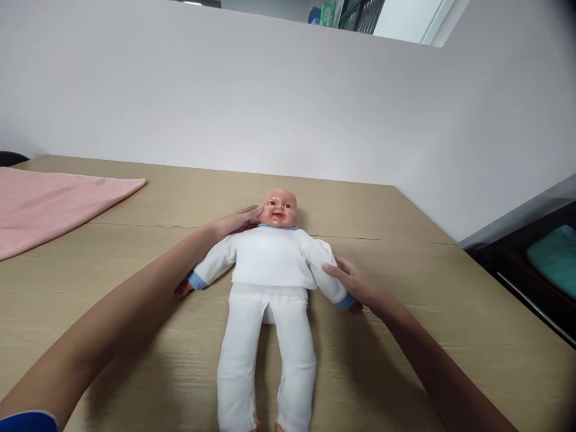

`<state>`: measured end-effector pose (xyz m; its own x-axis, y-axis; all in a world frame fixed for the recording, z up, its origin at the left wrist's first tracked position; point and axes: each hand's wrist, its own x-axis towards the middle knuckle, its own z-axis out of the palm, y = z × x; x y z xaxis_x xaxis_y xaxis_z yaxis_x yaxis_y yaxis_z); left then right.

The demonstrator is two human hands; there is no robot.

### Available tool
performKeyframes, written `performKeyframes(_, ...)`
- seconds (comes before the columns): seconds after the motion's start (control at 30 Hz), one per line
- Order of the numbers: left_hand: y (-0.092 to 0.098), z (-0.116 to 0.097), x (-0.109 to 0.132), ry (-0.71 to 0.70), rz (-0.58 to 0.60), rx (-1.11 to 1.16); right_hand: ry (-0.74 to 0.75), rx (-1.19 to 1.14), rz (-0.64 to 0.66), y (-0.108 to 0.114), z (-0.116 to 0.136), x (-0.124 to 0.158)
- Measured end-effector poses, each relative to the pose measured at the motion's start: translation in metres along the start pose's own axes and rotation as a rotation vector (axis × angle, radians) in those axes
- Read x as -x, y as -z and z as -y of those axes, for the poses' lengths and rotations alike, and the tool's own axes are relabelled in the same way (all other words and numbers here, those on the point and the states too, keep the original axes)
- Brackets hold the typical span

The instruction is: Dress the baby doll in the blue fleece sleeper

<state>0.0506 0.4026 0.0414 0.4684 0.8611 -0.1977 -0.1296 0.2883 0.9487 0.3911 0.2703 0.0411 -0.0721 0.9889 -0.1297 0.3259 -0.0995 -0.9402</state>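
A baby doll (pixel 270 270) in a white suit with blue cuffs lies on its back on the wooden table (pixel 405 252), head away from me. My left hand (pixel 234 222) reaches over the doll's shoulder, fingers stretched flat against the side of its head. My right hand (pixel 353 282) rests on the doll's other arm near the cuff, fingers curled around the sleeve.
A pink cloth (pixel 49 204) lies spread at the table's far left. A white wall (pixel 288 108) stands right behind the table. At the right, past the table's edge, a dark shelf holds a folded teal cloth (pixel 555 258).
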Motion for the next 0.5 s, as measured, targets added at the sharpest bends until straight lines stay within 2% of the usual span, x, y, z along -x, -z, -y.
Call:
performKeyframes(0.07, 0.002, -0.004, -0.006, 0.054, 0.01, -0.021, -0.021, -0.01, 0.046, 0.001, -0.006, -0.003)
performKeyframes(0.13, 0.001, -0.007, -0.01, 0.118, 0.033, -0.043, -0.006, -0.031, 0.024, 0.001, -0.013, -0.004)
performKeyframes(0.27, -0.002, -0.011, -0.016, 0.205, 0.076, -0.061, 0.016, -0.033, -0.119, -0.002, -0.02, -0.003)
performKeyframes(0.37, 0.0, -0.01, -0.024, 0.232, 0.028, -0.059, 0.04, -0.048, -0.226, -0.007, -0.021, -0.002)
performKeyframes(0.5, 0.005, -0.008, -0.035, 0.215, -0.041, -0.061, 0.06, 0.009, -0.222, -0.012, -0.021, 0.0)
